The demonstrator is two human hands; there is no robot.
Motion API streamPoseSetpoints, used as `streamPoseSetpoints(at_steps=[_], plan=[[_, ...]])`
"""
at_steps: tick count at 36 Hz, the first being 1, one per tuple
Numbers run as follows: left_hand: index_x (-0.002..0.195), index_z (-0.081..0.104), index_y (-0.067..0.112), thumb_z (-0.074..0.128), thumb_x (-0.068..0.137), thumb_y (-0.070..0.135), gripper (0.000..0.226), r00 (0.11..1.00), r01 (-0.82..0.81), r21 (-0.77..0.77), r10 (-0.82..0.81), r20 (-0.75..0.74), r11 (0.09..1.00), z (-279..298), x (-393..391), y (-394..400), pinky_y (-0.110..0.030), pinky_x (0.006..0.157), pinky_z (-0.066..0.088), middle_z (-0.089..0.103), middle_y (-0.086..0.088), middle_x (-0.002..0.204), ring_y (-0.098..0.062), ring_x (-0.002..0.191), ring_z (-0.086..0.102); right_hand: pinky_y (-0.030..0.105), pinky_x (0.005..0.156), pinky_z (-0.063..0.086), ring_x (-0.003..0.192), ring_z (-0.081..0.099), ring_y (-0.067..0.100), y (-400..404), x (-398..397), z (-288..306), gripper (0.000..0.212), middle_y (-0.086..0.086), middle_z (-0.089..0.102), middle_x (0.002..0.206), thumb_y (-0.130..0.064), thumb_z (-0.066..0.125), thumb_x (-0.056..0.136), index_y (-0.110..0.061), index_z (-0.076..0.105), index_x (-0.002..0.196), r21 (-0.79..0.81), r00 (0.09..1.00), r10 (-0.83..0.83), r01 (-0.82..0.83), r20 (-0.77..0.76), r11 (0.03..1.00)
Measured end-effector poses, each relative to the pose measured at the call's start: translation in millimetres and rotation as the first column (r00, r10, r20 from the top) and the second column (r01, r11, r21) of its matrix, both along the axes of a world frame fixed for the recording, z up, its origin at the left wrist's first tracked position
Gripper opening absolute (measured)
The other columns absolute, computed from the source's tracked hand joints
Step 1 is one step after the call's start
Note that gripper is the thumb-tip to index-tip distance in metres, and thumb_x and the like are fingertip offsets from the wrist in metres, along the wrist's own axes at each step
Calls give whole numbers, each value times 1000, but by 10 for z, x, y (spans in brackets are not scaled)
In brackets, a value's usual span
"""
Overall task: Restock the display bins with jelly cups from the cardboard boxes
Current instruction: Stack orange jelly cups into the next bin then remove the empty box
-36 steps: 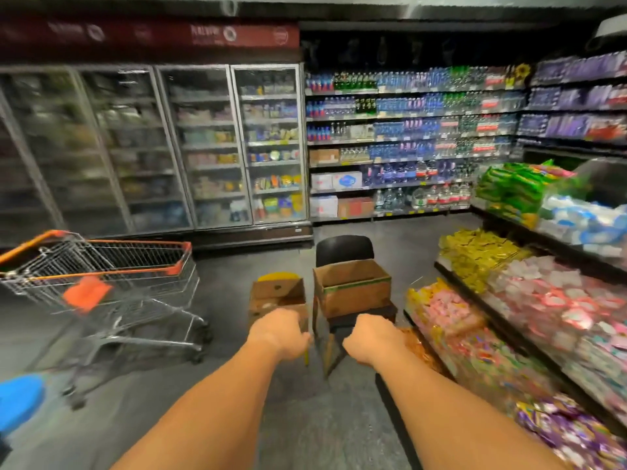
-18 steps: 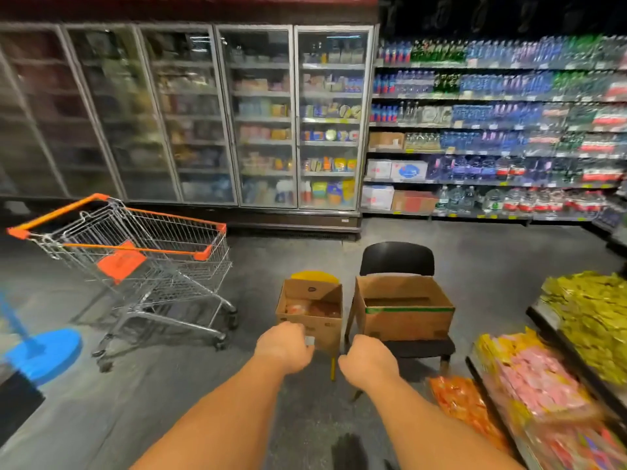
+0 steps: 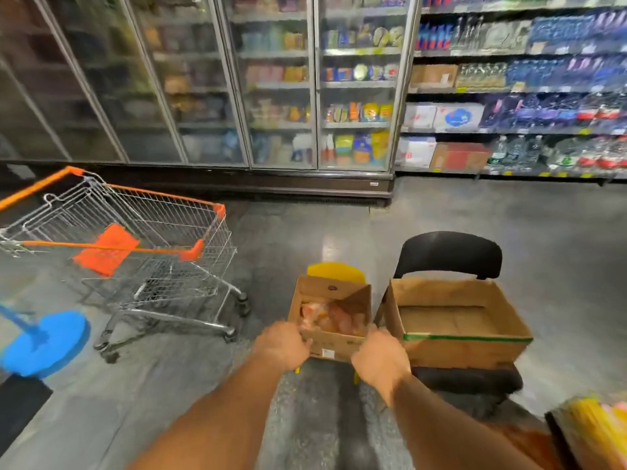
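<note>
Here both hands take the small box of jelly cups: left hand and right hand curl on its near corners. Next, I think, lift it level to the bins.

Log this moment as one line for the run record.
phase: grasping box | left hand: on small box near-left corner | right hand: near-right corner | contents: orange jelly cups | large box: looks empty
</note>
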State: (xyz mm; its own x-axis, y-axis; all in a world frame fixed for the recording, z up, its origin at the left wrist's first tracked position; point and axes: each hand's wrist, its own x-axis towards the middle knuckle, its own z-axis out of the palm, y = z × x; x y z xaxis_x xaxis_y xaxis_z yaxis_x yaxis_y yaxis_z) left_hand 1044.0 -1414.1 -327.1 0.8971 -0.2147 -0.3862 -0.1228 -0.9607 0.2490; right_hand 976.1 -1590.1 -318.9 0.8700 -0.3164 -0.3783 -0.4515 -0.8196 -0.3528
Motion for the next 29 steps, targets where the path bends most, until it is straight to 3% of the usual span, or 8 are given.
streamPoseSetpoints(at_steps=[5, 8, 14, 18, 22, 26, 29], plan=[[136, 49, 31, 53, 95, 49, 45, 996, 44, 34, -41, -73, 998, -531, 941, -237, -35, 81, 52, 64, -7, 123, -31, 107, 64, 40, 97, 52, 116, 58, 28, -216, 786, -456, 41, 5, 55, 126, -34, 44, 90, -23, 51, 129, 49, 995, -70, 74, -66, 996], [141, 45, 35, 54, 95, 43, 48, 991, 57, 43, -51, -127, 997, -751, 1346, -351, -36, 88, 53, 61, -6, 126, -29, 110, 62, 40, 97, 52, 114, 58, 28, -352, 1182, -706, 43, 5, 56, 126, -39, 49, 90, -21, 54, 129, 45, 990, -50, 57, -133, 997], [139, 46, 28, 50, 100, 42, 42, 983, -21, -66, 9, -183, 998, -1424, 2179, -664, -33, 86, 56, 56, 5, 112, -13, 97, 60, 40, 101, 46, 122, 51, 29, -738, 2254, -1466, 43, 7, 52, 135, -35, 41, 99, -15, 48, 136, 88, 982, -82, 98, -170, 991], [143, 46, 23, 52, 99, 38, 47, 980, 2, -12, -4, -199, 1000, -2016, 2699, -889, -37, 104, 47, 53, -6, 134, -24, 118, 56, 41, 102, 43, 124, 48, 28, -938, 2777, -2003, 43, 7, 48, 137, -41, 38, 100, -17, 45, 135, 114, 980, -35, 58, -195, 992], [148, 39, 24, 49, 98, 41, 54, 966, 5, 28, 2, -260, 1000, -2693, 3092, -1069, -41, 111, 41, 47, -6, 146, -28, 132, 47, 41, 102, 43, 126, 45, 28, -1058, 3162, -2553, 44, 5, 46, 136, -43, 40, 99, -18, 43, 136, 133, 963, -13, 51, -270, 990], [150, 36, 27, 51, 97, 38, 56, 954, 48, 64, -27, -299, 997, -3316, 3386, -1213, -39, 107, 43, 49, -5, 138, -26, 130, 46, 39, 100, 45, 125, 44, 26, -1097, 3442, -3129, 42, 2, 44, 135, -36, 46, 99, -20, 41, 138, 122, 944, 31, 10, -330, 992], [143, 43, 22, 53, 96, 39, 51, 947, 101, 99, -66, -313, 990, -3777, 3578, -1312, -40, 104, 46, 52, -5, 133, -26, 126, 49, 39, 101, 43, 127, 43, 26, -1069, 3634, -3557, 44, 1, 45, 137, -41, 45, 99, -23, 41, 139, 125, 938, 55, -12, -343, 992]])
